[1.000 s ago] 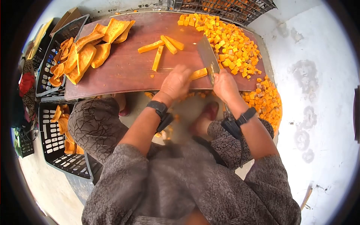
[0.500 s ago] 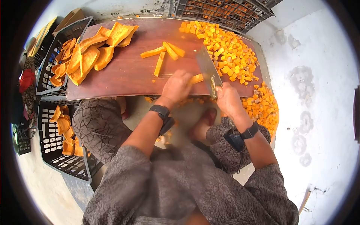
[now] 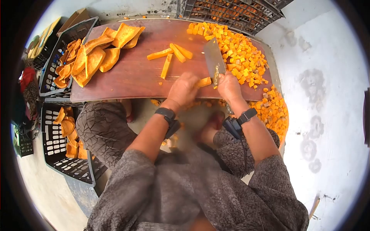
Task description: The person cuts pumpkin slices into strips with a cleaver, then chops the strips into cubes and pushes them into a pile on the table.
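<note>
My left hand (image 3: 184, 89) is closed round an orange pumpkin strip (image 3: 204, 81) near the front edge of the reddish-brown board (image 3: 127, 82); the strip's cut end sticks out to the right. In my right hand (image 3: 230, 87) is the handle of a cleaver (image 3: 214, 57), its wide blade pointing away from me just right of the strip. Bits of orange cling to the blade near the handle. Farther back on the board lie several loose pumpkin strips (image 3: 166, 66). A heap of pumpkin cubes (image 3: 239, 52) spreads right of the blade.
Large curved pumpkin slices (image 3: 92, 61) are piled on the board's left. Black plastic crates (image 3: 48, 133) with more slices stand at the left. Another crate (image 3: 235, 17) stands behind the board. More cubes (image 3: 273, 109) lie below its right end, beside a white wall (image 3: 327, 96).
The cleaver and my right hand have shifted slightly up, and a small gap now shows between the blade and the strip's end. My left hand still holds the strip.
</note>
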`<action>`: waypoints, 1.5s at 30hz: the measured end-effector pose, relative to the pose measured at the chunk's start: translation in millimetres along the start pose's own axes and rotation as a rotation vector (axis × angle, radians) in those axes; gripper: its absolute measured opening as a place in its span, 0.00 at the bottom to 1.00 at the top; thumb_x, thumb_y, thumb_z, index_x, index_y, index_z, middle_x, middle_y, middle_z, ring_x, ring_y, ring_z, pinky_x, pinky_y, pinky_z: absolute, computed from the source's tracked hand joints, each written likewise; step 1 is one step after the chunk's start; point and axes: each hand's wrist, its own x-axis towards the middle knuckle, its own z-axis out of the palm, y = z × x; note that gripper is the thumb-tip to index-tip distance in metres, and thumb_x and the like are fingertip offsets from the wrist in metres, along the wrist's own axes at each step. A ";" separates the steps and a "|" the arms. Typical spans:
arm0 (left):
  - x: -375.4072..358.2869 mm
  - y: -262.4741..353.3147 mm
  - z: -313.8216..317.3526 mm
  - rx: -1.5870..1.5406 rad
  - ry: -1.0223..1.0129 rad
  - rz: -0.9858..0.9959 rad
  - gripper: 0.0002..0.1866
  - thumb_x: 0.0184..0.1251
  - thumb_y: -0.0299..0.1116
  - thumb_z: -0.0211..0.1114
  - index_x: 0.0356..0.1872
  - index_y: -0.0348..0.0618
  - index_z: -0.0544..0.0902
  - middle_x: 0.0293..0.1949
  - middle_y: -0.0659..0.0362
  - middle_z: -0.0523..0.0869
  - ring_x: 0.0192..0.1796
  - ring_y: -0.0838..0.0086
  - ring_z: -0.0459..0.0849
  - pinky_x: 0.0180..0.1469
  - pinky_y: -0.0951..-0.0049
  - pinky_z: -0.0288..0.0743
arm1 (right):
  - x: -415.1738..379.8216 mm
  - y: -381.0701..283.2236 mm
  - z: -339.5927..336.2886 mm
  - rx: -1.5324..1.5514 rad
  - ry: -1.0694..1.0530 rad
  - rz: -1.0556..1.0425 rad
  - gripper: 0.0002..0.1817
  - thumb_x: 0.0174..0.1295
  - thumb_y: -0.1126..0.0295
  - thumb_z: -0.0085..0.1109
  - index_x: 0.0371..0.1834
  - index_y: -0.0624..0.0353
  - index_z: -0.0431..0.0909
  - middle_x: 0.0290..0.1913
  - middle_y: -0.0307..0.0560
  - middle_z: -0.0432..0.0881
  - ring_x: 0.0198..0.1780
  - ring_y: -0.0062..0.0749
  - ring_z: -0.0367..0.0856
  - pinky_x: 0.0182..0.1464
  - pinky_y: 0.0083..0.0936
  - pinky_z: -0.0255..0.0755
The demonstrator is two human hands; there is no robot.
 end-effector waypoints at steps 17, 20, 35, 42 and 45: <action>2.7 6.2 -1.1 0.046 -0.049 -0.061 0.11 0.56 0.26 0.65 0.42 0.43 0.82 0.37 0.50 0.79 0.42 0.51 0.81 0.44 0.57 0.78 | -35.0 -12.0 -13.0 -0.043 -0.111 -0.136 0.12 0.70 0.67 0.50 0.39 0.67 0.71 0.30 0.69 0.81 0.37 0.66 0.81 0.40 0.52 0.73; 2.8 5.0 0.4 0.056 -0.035 -0.018 0.11 0.56 0.25 0.64 0.42 0.42 0.82 0.37 0.49 0.79 0.43 0.50 0.81 0.44 0.56 0.78 | -5.3 -6.4 5.0 -0.139 -0.046 -0.044 0.12 0.69 0.66 0.51 0.39 0.67 0.71 0.30 0.68 0.82 0.37 0.63 0.83 0.40 0.51 0.74; 2.6 7.6 -1.3 -0.032 0.000 -0.115 0.09 0.57 0.25 0.63 0.40 0.43 0.79 0.36 0.48 0.77 0.42 0.46 0.80 0.44 0.54 0.77 | -54.5 -15.7 -37.9 -0.011 -0.109 -0.220 0.14 0.70 0.67 0.51 0.36 0.70 0.72 0.28 0.70 0.79 0.33 0.67 0.79 0.37 0.49 0.74; 3.0 3.6 0.6 -0.024 -0.034 -0.088 0.09 0.58 0.24 0.62 0.41 0.42 0.80 0.38 0.47 0.78 0.42 0.45 0.80 0.44 0.54 0.77 | -16.9 -22.2 7.3 -0.017 -0.073 -0.041 0.15 0.69 0.62 0.52 0.36 0.68 0.72 0.33 0.71 0.80 0.40 0.67 0.80 0.42 0.52 0.74; 0.8 5.1 -2.3 -0.029 -0.024 -0.066 0.10 0.57 0.24 0.62 0.42 0.42 0.80 0.39 0.47 0.79 0.42 0.45 0.80 0.44 0.54 0.78 | 4.0 -22.1 18.0 0.010 -0.007 -0.034 0.15 0.69 0.63 0.52 0.36 0.68 0.73 0.33 0.70 0.81 0.42 0.67 0.80 0.43 0.51 0.74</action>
